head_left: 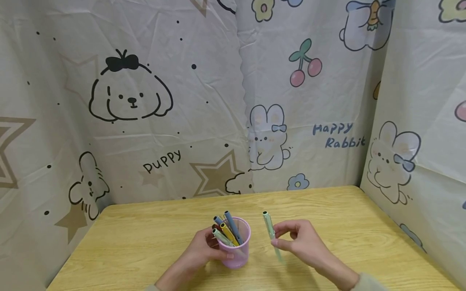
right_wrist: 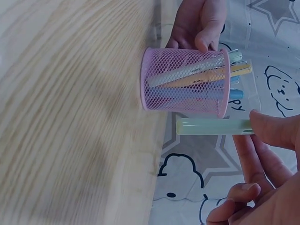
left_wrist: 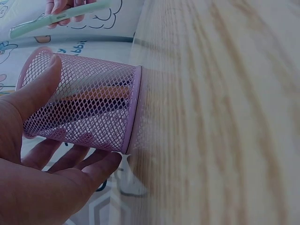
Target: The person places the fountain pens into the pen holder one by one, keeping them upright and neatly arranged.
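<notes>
A pink mesh pen cup (head_left: 238,260) stands upright on the wooden table. My left hand (head_left: 196,248) holds it from the left side, the thumb across its near wall and the other fingers around the back. Inside lean several pens: blue ones (head_left: 234,226), a yellow one (head_left: 227,233) and a light green one (head_left: 222,237); a dark red end shows partly behind them. To the right of the cup, my right hand (head_left: 306,244) pinches another light green pen (head_left: 269,224) between thumb and fingers. This pen (right_wrist: 211,126) is outside the cup, apart from its wall.
The light wooden table (head_left: 153,226) reaches back to a hanging cloth (head_left: 204,121) printed with puppies, rabbits and stars. Similar cloth (head_left: 429,169) covers the right side, with more on the left.
</notes>
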Demonstrator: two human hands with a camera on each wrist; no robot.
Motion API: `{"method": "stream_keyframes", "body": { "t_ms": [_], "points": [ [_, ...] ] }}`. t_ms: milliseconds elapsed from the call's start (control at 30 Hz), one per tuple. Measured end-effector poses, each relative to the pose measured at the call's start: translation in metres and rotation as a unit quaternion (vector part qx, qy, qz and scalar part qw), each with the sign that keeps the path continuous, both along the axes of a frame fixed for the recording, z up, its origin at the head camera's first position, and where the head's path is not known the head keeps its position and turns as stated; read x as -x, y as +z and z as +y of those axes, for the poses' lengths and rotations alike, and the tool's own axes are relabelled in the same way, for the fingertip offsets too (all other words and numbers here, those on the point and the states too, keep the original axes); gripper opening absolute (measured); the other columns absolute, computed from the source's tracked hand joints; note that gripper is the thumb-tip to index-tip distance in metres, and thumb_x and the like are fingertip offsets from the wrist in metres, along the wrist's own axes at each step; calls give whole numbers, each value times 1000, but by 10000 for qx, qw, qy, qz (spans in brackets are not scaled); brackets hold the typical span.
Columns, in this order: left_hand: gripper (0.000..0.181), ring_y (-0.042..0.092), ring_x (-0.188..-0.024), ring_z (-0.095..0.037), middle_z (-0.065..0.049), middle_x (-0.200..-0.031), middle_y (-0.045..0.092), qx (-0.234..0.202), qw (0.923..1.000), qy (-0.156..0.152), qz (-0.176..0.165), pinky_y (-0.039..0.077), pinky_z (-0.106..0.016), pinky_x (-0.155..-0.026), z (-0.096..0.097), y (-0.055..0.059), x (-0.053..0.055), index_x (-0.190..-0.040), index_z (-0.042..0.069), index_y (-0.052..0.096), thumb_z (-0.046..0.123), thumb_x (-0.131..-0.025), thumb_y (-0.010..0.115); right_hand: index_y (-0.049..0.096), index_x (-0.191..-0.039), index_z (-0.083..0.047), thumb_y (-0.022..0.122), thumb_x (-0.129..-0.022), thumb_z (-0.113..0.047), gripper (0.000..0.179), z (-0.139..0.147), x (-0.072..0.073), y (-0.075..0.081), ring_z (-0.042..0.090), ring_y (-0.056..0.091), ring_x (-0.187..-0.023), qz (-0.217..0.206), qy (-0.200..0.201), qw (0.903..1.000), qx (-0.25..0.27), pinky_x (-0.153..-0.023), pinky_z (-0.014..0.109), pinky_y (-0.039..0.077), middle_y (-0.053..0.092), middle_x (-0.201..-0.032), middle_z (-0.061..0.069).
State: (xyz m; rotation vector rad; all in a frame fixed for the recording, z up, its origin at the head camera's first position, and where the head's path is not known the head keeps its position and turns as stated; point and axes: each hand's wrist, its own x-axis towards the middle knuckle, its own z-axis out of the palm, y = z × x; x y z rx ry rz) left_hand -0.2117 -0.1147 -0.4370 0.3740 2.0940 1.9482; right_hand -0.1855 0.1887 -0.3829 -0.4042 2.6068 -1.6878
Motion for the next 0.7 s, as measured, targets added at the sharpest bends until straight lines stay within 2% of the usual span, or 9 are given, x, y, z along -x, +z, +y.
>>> {"method": "stream_keyframes", "body": {
  "t_ms": [233, 467, 700],
  "points": [
    [63, 65, -117, -27, -7, -123, 71, 24, 10000, 20, 15, 55, -38, -100, -1, -2, 0, -133, -2, 64, -3, -76, 91, 80, -103, -1, 87, -84, -6, 22, -7, 0, 0, 16, 57, -83, 65, 41, 9997, 244, -65, 24, 39, 77, -93, 5],
    [62, 65, -117, -27, -7, -122, 72, 5, 10000, 34, 71, 55, -37, -99, 0, -2, 0, -132, -2, 65, -3, -76, 91, 81, -104, -2, 87, -85, -11, 22, -11, -1, 3, 21, 65, -101, 139, 35, 9995, 297, -80, 27, 48, 78, -96, 4],
    [63, 65, -118, -28, -8, -124, 71, 10, 10000, 2, 33, 55, -39, -101, 0, 0, 0, -133, -2, 65, -3, -76, 91, 81, -103, -4, 87, -86, -14, 21, -18, 1, 8, 23, 67, -105, 385, 137, 9985, 374, -89, 31, 52, 79, -97, 2]
  ]
}}
